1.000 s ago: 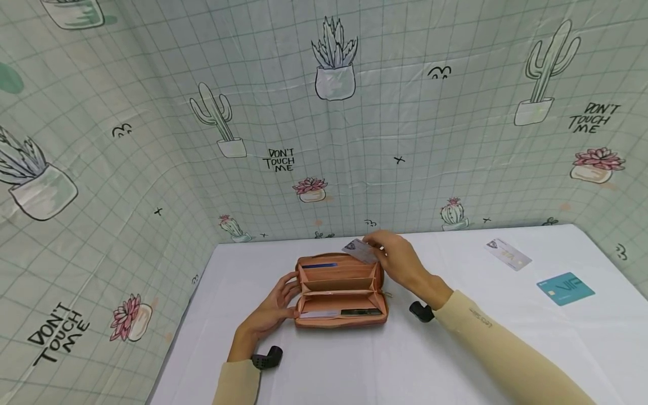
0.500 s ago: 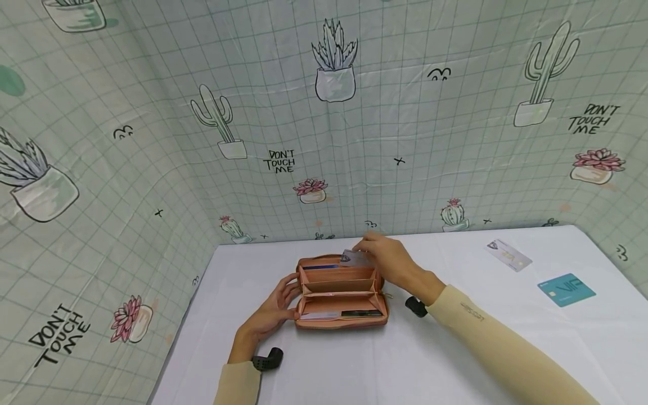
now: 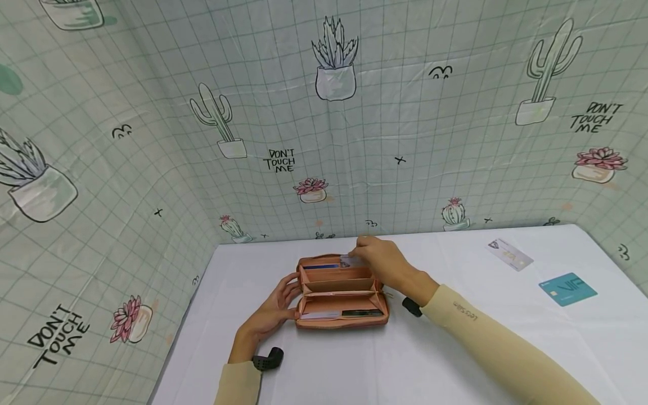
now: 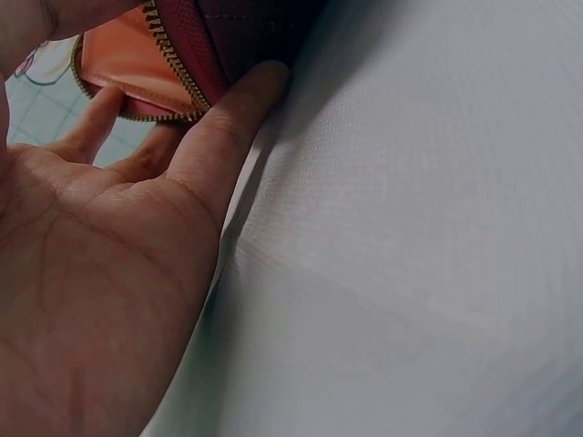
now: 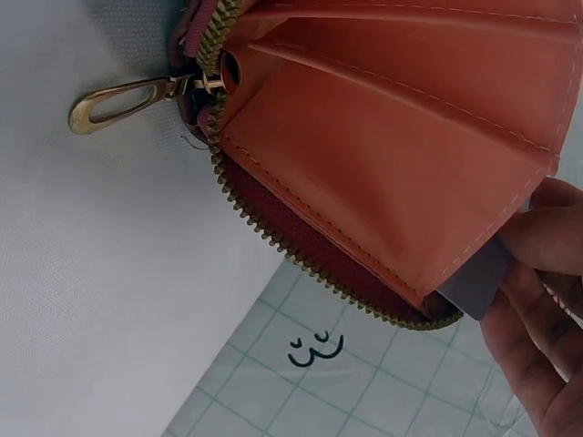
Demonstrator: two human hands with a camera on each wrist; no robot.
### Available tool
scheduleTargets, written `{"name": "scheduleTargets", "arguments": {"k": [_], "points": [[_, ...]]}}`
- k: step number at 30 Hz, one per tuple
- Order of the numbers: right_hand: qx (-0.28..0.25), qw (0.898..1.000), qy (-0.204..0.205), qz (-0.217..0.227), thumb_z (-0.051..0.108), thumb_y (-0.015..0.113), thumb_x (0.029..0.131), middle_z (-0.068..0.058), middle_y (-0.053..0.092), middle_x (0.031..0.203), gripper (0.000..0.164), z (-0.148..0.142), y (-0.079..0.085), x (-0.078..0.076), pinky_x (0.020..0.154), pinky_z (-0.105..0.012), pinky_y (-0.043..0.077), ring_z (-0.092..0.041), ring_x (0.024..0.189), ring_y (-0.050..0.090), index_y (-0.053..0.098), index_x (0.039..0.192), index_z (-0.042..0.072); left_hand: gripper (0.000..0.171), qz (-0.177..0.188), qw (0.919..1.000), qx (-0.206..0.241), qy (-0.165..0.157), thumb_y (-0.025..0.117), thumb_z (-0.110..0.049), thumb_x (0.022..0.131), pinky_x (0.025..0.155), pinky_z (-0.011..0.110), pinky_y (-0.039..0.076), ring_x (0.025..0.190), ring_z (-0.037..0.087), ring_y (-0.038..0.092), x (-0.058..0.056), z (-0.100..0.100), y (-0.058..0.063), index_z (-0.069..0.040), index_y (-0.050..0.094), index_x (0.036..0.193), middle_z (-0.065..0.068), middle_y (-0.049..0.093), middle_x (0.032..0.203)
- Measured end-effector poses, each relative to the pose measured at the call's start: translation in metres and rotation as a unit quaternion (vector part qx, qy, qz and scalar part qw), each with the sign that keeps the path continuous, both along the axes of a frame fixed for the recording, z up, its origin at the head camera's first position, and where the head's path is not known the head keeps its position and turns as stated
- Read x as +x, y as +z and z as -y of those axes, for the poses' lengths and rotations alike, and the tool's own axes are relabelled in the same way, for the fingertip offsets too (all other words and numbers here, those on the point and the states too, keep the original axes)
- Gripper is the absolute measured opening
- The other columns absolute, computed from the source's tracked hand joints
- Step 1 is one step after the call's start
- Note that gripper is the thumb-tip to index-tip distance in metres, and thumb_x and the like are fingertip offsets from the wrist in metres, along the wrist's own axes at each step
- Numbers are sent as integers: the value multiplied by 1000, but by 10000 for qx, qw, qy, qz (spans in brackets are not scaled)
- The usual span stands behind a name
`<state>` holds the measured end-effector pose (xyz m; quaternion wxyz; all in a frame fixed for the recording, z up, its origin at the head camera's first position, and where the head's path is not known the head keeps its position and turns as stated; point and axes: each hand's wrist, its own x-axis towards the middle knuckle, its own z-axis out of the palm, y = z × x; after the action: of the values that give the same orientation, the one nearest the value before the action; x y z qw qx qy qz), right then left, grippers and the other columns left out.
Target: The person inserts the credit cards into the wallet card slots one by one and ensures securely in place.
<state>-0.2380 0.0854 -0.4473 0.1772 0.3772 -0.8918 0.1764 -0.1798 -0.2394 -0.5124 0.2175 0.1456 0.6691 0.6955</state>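
An orange zip-around wallet (image 3: pixel 316 274) lies spread wide on the white table, its inner dividers fanned out. My left hand (image 3: pixel 270 312) holds its left side, with the thumb at the near corner and fingers along the edge. At the back right, my right hand (image 3: pixel 387 264) pinches a grey card (image 3: pixel 348 261), which sits partly inside the rear slot. The right wrist view shows the card's corner (image 5: pixel 478 280) sticking out between wallet and fingertips. Beside it a blue card (image 3: pixel 321 266) fills the slot's left part. In the front slot are a white card (image 3: pixel 320 315) and a dark card (image 3: pixel 361 313).
To the right on the table lie a silver-grey card (image 3: pixel 510 254) and a teal card (image 3: pixel 568 289). A brass zip pull (image 5: pixel 118 105) hangs from the wallet's right side. Behind the table rises a grid-patterned cloth (image 3: pixel 374 135) with plant drawings.
My right hand has moved down and slightly left, and the grey card has gone from tilted above the wallet to mostly sunk in the rear slot. The left hand keeps its place.
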Motion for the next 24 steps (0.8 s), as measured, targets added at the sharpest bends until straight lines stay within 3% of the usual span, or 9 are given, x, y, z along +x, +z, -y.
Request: {"name": "scheduleTargets", "arguments": {"k": [7, 16, 24], "points": [[197, 9997, -2, -140, -9, 80, 88, -3, 70, 104, 28, 1, -5, -2, 72, -36, 61, -21, 98, 72, 77, 108, 10, 103, -54, 10000, -63, -14, 73, 10, 87, 109, 26, 45, 154, 27, 29, 1, 0, 1, -5, 11, 167, 26, 23, 169], [1038, 9944, 86, -180, -4, 82, 87, -4, 67, 97, 25, 7, -6, 1, 72, -35, 61, -21, 89, 71, 78, 109, 8, 101, -42, 10000, -36, -53, 72, 9, 89, 110, 24, 43, 157, 32, 25, 1, -1, 3, -5, 11, 168, 26, 22, 169], [663, 9967, 302, 363, 1, 75, 96, -4, 69, 93, 13, 5, -1, 4, 68, -34, 60, -22, 83, 73, 78, 108, 6, 102, 5, 10000, 10, -11, 74, 11, 88, 109, 32, 47, 150, 18, 34, 1, -1, 3, -6, 12, 168, 23, 26, 168]]}}
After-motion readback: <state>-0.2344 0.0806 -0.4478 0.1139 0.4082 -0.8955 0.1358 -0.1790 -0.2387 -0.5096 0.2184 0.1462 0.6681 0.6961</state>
